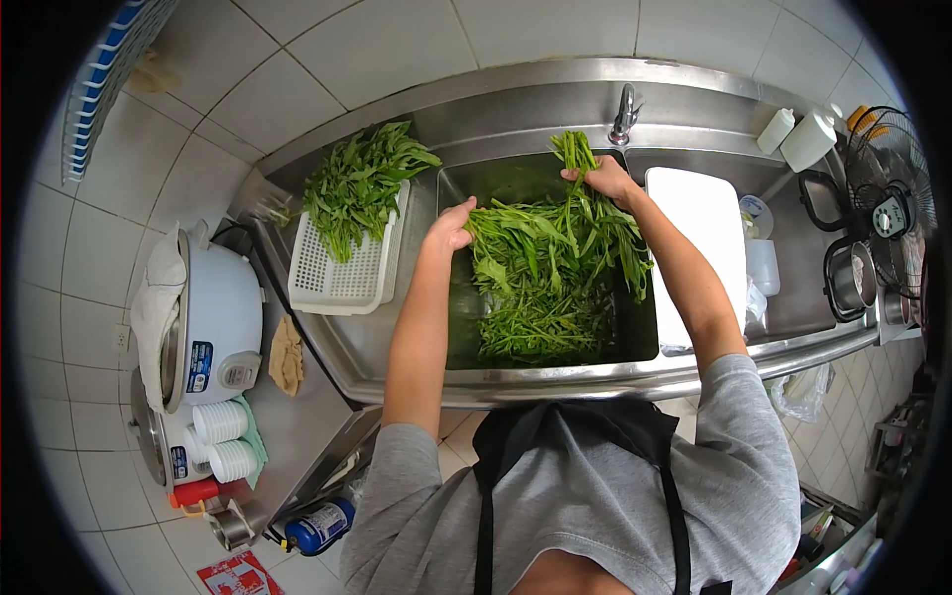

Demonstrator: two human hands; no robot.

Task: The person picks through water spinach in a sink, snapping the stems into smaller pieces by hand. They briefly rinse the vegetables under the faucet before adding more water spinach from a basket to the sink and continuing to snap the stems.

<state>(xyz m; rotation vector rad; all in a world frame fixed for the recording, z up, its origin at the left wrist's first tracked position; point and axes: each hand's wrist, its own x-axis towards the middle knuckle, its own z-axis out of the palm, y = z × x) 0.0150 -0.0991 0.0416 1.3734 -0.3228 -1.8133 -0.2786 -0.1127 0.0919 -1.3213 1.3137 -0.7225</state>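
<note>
A large heap of leafy greens [540,288] with long stems, like water spinach, lies in the left basin of the steel sink [461,337]. My right hand [603,178] is closed round a bunch of these greens near the basin's back edge; the cut stems point up past my fingers and the leaves hang down to the right. At the left of the heap, my left hand [451,226] grips leaves, its fingertips partly hidden among them. More greens [362,183] lie in a white perforated basket [342,268] on the left drainboard.
A faucet [625,114] rises behind the basin. A white board [694,248] lies over part of the right basin. Bottles [808,139] and a fan [888,198] stand at far right. On the left are a large rice cooker [223,322] and stacked white cups [226,441].
</note>
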